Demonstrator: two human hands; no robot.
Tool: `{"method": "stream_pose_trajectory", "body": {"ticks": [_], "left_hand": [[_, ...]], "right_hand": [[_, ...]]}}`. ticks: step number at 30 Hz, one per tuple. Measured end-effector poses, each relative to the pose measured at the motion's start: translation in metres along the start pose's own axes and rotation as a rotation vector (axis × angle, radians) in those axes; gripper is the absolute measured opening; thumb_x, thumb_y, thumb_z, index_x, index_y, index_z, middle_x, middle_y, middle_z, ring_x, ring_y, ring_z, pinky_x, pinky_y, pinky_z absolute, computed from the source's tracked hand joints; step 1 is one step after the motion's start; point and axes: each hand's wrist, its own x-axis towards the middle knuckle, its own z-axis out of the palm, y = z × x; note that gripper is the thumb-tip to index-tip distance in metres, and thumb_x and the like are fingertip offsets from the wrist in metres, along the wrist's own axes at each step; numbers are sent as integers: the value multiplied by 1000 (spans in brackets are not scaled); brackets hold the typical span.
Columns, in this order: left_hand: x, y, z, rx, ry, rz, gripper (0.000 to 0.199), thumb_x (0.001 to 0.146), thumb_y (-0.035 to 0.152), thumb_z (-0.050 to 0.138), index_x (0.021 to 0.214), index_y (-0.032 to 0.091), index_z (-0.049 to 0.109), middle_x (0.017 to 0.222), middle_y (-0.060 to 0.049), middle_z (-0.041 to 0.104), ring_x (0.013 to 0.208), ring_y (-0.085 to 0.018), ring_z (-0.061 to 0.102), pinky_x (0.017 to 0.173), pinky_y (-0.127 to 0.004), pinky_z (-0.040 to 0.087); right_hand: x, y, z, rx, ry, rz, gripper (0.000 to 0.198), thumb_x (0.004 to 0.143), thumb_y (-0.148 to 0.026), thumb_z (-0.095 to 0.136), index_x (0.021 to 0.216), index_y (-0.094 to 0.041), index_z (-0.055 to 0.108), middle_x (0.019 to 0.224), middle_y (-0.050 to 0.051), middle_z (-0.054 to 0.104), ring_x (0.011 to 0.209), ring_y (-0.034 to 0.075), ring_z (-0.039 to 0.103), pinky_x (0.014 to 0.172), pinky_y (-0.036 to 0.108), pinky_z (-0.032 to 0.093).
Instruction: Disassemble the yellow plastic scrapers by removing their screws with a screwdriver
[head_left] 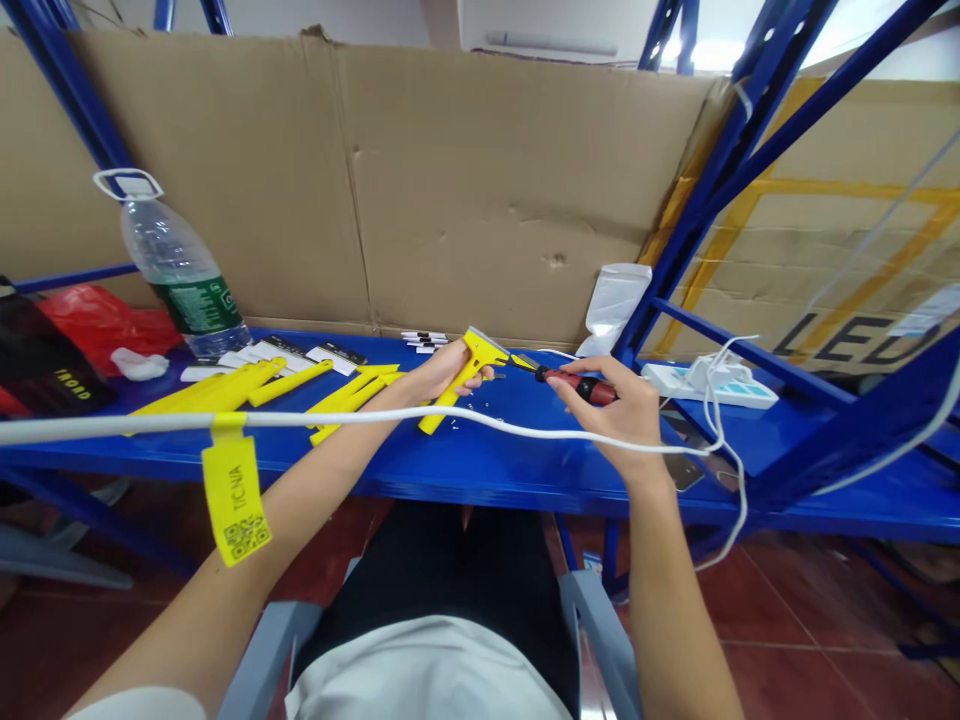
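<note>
the left hand point(444, 372) is closed around a yellow scraper-like tool point(431, 422), holding it above the blue counter point(487, 470) with the head tilted up; the right hand point(619, 400) has its fingers wrapped around a red and black screwdriver point(596, 389) pointed at that head, though contact is too small to tell. a yellow tag point(234, 490) hangs from the white cable point(525, 430) crossing in front, printed with a qr code and sideways characters that look like "t/c:n/a". the cardboard point(832, 270) at right bears big dark letters, "led". a black item point(45, 360) at far left carries yellow lettering, not clearly readable. the bottle point(169, 240) has a green label with white print too small to read. more yellow parts point(202, 392) lie left of the hands, beside black-and-white packets point(281, 355).
</note>
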Motion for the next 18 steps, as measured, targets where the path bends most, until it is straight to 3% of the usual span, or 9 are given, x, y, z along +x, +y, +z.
{"method": "stream_pose_trajectory", "body": {"ticks": [5,10,13,15,18], "left_hand": [[-5,6,-3,-41,-73,-47,68,122,58,20,121,14,71,88,-16,77,57,-17,57,36,-21,31],[-19,16,-16,-62,-194,-14,73,114,83,50,116,15,77,89,-17,72,62,-16,56,35,-22,31],[-20,16,-23,-31,-205,48,49,115,64,70,103,17,77,92,-14,71,62,-11,54,36,-18,28],[-17,13,-24,1,-153,85,35,118,45,74,99,17,77,93,-12,71,60,-8,53,37,-16,26],[-9,9,-23,35,-63,118,26,119,32,72,102,15,81,97,-15,77,62,-9,59,37,-15,26]], "right_hand": [[0,3,6,-63,12,-51,15,100,-38,90,105,-25,85,99,4,86,88,26,80,79,41,62],[0,3,8,-37,13,-32,16,101,-39,90,106,-25,83,103,6,86,94,27,81,79,41,62],[0,-1,7,-43,26,-82,14,102,-36,89,105,-25,81,104,5,85,95,27,81,82,42,62],[-1,-5,8,-62,34,-136,13,103,-34,89,105,-26,80,103,5,83,94,26,79,84,42,63],[-2,-11,11,-97,29,-199,12,105,-33,87,104,-26,78,102,6,78,94,25,77,85,42,65]]}}
